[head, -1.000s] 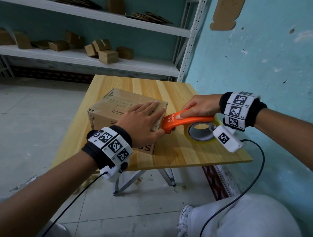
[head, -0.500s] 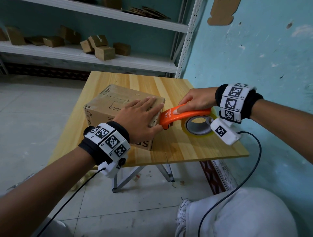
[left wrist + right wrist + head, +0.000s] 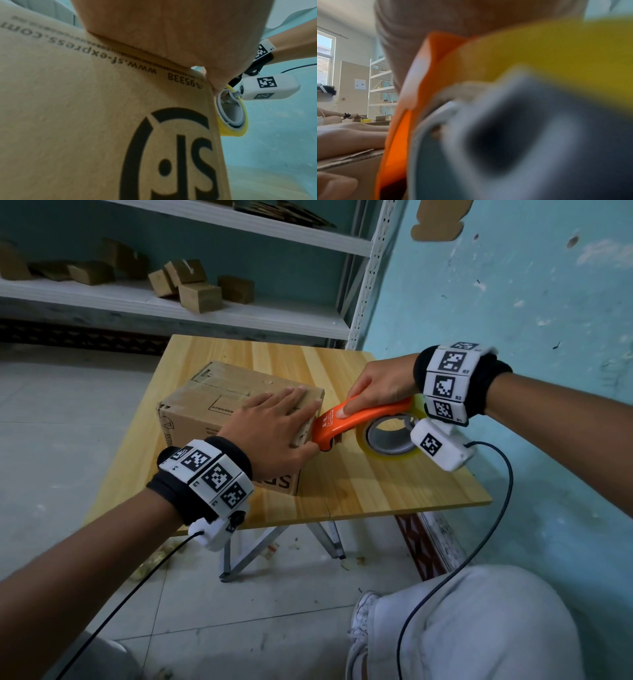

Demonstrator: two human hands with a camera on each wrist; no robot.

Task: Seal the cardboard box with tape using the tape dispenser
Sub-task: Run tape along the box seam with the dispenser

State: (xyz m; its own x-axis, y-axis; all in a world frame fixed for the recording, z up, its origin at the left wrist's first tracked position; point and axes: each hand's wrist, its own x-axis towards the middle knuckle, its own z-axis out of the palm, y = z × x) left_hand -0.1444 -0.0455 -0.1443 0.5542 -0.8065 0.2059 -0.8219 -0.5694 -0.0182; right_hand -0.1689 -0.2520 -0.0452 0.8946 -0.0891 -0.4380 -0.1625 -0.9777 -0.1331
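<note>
A brown cardboard box [image 3: 205, 409] with printed lettering stands on the wooden table [image 3: 359, 484], its top flaps folded down. My left hand [image 3: 274, 429] lies flat on the box's top right part, fingers straight, thumb down its right side. My right hand [image 3: 376, 388] grips the orange tape dispenser [image 3: 359, 419], index finger stretched along its top. The dispenser's front end meets the box's right side near my left thumb. Its yellowish tape roll [image 3: 390, 436] hangs behind on a grey core. The left wrist view shows the box side [image 3: 102, 121] and the roll [image 3: 231, 113]; the right wrist view is a blur of orange dispenser [image 3: 399, 135].
White metal shelving [image 3: 205, 313] behind the table carries several small cardboard boxes [image 3: 198, 296]. A turquoise wall [image 3: 513, 302] runs close along the table's right edge. My knee [image 3: 479, 628] and shoe are below the table's near edge, with wrist cables hanging.
The dispenser's front end has stayed against the box's right side while both hands hold their places. The head view has shifted slightly.
</note>
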